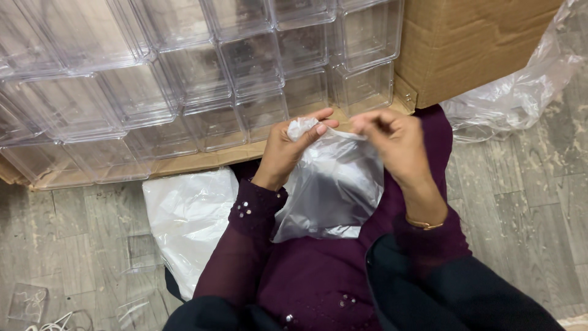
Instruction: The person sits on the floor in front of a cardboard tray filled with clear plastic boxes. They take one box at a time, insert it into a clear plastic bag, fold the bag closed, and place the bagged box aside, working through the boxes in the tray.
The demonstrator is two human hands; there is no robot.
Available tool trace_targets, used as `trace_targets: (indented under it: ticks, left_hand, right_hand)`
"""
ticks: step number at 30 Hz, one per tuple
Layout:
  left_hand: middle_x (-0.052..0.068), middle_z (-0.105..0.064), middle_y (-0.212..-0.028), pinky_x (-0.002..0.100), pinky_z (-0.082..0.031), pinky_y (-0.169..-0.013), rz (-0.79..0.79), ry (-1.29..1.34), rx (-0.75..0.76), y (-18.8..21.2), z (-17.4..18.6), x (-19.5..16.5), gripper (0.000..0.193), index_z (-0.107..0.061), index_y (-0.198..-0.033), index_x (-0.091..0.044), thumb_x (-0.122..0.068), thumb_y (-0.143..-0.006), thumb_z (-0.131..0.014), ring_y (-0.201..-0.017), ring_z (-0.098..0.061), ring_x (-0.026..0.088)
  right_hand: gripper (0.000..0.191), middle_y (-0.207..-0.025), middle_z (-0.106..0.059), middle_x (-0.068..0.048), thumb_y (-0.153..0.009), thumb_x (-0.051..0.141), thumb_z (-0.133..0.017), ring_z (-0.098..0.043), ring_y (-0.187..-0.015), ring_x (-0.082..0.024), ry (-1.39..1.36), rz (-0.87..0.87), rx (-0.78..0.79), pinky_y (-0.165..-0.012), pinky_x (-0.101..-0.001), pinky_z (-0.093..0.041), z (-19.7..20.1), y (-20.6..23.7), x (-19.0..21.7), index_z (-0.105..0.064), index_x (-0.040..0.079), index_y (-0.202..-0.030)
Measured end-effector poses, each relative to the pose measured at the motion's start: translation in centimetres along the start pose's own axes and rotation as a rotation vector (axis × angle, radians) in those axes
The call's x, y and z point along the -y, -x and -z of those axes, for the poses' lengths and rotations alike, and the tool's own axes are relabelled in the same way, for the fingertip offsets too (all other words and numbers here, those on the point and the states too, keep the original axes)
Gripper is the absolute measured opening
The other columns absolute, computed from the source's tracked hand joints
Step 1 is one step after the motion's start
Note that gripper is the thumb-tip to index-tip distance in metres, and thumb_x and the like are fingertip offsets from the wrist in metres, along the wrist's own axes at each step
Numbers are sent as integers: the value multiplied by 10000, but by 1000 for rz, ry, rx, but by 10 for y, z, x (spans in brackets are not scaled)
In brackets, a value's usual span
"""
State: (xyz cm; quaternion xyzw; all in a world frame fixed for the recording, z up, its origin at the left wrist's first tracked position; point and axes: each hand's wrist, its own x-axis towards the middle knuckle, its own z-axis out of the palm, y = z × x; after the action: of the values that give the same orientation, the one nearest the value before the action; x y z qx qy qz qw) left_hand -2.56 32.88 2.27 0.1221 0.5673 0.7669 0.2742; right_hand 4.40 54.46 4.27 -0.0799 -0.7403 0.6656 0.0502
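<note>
Clear plastic, one bag (pixel 334 184), pinched at its top by left hand (pixel 288 147) and right hand (pixel 392 138).

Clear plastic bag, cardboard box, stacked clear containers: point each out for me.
clear plastic bag (pixel 334 184): head view, middle of its hanging body.
cardboard box (pixel 465 49): head view, its brown side wall.
stacked clear containers (pixel 196 73): head view, front face of one container mid-stack.

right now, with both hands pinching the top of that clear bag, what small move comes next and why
Probably pull the two hands apart: the left hand and right hand each pinch the top edge of the clear plastic bag, whose mouth looks closed.
</note>
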Motion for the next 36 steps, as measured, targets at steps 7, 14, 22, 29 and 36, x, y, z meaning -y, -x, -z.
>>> trace_targets:
  ticks: [7, 14, 22, 29, 36]
  left_hand:
    - [90, -760, -1156, 261, -553, -923, 26, -8, 0, 3, 5, 7, 410, -685, -1325, 5, -111, -938, -754, -1005, -694, 96]
    - [105, -753, -1230, 286, -567, -937, -46, 154, 56, 0, 9, 11, 164, -700, -1081, -23, -103, -955, -766, -1046, -701, 119]
    - [2, -658, -985, 251, -500, -812, -21, 164, 38, -8, -1, 27, 209, -658, -1087, -60, -159, -947, -777, -903, -607, 65]
    - [23, -664, -911, 274, -508, -712, 54, 513, 262, -28, 15, 20, 216, -629, -971, -73, -284, -983, -675, -794, -624, 94]
    - [75, -678, -934, 340, -513, -699, -235, -510, -263, -106, -3, 62, 192, -557, -1053, -39, -193, -990, -653, -657, -612, 181]
  right_hand:
    - [146, -913, -742, -42, -923, 78, -788, -659, -818, -63, 46, -58, 46, -734, -221, -540, -4, 5, 9, -756, -17, -1030]
    - [133, -902, -746, -50, -908, 67, -811, -662, -782, -64, 20, 5, -17, -718, -223, -538, -6, 2, 12, -731, -11, -980]
    - [170, -928, -769, -19, -979, 118, -724, -681, -822, -40, 69, 65, -30, -736, -199, -541, 2, 1, -5, -770, -2, -1090]
    - [323, -774, -694, -63, -1066, 294, -696, -611, -670, -115, -779, -122, 182, -673, -274, -527, 51, -11, -58, -706, 19, -897]
    - [53, -949, -625, -51, -1083, 46, -618, -534, -736, -142, 156, 112, -158, -645, -354, -432, 72, -69, -62, -643, 46, -1131]
